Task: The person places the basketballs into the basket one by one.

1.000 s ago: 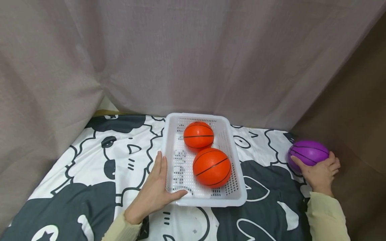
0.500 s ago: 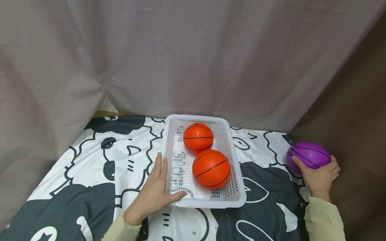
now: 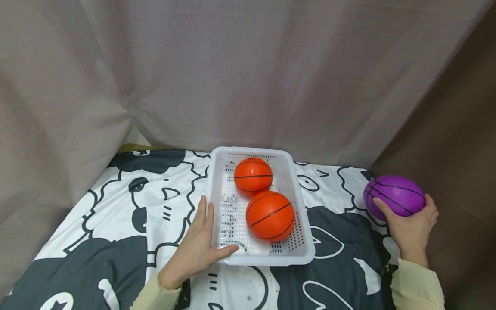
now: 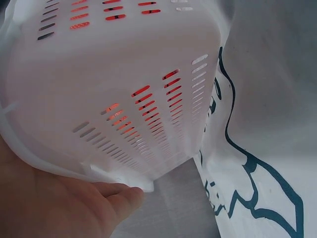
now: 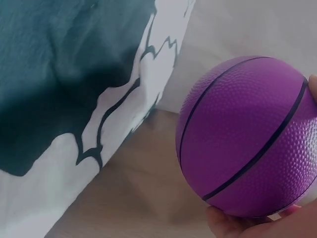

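My right hand (image 3: 412,228) grips a small purple basketball (image 3: 395,196) at the right end of the cloth, thumb on its near left side and fingers round its right. Up close in the right wrist view, the purple basketball (image 5: 247,139) shows pebbled skin and black seams. With fingers straight along the outer left side, my left hand (image 3: 195,247) rests against a white perforated plastic basket (image 3: 271,261), its thumb over the near left corner. Inside lie two orange basketballs, a smaller one (image 3: 253,175) behind a larger one (image 3: 270,216).
A black-and-white cartoon-print cloth (image 3: 170,224) covers the surface beneath the basket. Greyish-brown curtain fabric (image 3: 248,73) hangs behind it, close to the basket's far rim. Darker brown fabric (image 3: 461,172) closes off the right side, near the purple ball.
My right hand has taken a fuller hold of the purple basketball and raised it slightly, shifting it a little left. The left hand keeps its place at the basket.
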A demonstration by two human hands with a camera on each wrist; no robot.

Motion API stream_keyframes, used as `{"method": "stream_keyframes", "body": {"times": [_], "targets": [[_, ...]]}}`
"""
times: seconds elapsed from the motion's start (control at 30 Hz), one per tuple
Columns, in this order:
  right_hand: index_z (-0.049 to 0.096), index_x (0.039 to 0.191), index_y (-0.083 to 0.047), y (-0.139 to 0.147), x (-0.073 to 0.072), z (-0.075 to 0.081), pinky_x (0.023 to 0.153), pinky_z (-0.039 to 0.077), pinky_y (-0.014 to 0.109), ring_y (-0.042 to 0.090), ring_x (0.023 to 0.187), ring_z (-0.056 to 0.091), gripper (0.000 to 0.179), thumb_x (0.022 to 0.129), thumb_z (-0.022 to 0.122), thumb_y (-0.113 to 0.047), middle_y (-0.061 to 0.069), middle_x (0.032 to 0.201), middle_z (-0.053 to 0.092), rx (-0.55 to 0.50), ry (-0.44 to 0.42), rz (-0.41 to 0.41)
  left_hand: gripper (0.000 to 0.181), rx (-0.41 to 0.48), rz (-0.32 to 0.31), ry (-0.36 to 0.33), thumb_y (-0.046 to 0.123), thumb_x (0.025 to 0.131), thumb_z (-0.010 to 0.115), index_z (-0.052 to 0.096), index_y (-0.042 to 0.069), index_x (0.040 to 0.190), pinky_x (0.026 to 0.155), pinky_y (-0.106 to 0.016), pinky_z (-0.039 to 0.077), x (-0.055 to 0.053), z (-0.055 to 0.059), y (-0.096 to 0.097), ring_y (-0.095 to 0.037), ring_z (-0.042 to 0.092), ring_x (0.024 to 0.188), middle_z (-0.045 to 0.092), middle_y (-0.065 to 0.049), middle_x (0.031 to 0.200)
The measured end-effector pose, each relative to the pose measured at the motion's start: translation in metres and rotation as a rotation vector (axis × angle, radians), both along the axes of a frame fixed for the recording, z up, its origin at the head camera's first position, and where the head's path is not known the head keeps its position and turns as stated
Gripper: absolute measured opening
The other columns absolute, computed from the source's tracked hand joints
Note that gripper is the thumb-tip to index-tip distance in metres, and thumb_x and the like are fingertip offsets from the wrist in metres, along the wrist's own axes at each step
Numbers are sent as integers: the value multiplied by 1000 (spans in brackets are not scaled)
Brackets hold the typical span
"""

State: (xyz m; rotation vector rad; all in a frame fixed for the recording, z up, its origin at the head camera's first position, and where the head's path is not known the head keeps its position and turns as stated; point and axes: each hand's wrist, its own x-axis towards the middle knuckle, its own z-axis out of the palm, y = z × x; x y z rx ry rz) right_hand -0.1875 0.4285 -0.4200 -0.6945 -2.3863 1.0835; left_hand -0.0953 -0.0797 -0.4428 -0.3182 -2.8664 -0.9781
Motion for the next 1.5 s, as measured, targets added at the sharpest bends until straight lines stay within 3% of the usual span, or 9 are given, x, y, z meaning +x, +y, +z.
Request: {"method": "stream_keyframes", "body": {"times": [0.43, 0.73, 1.1, 1.5], "targets": [[7, 155, -32, -13, 8, 5, 109, 27, 59, 28, 143, 15, 114, 71, 83, -47, 5, 157, 14, 12, 8, 22, 122, 11, 3, 1, 66, 72, 74, 15, -6, 151, 113, -47, 24, 0, 0, 1, -34, 10, 146, -11, -15, 161], [11, 155, -30, -17, 9, 5, 111, 26, 56, 25, 142, 17, 113, 70, 85, -42, 3, 157, 17, 17, 50, 37, 122, 8, -3, 8, 71, 72, 70, 17, -6, 151, 112, -47, 26, -2, -1, 0, -34, 12, 146, -10, -16, 161], [10, 154, -34, -24, 11, 16, 111, 26, 57, 26, 143, 17, 111, 71, 84, -42, -1, 157, 16, 10, 45, 49, 122, 4, -4, 10, 70, 72, 71, 17, -6, 151, 112, -47, 26, -3, -1, 0, -35, 12, 146, -11, -16, 161], [15, 153, -37, -37, 15, 25, 110, 29, 55, 25, 141, 22, 108, 71, 85, -36, -2, 156, 21, 14, 95, 78, 123, 3, -3, -1, 69, 72, 72, 15, -6, 151, 112, -48, 25, -1, 0, 1, -35, 12, 146, -12, -16, 160]]}}
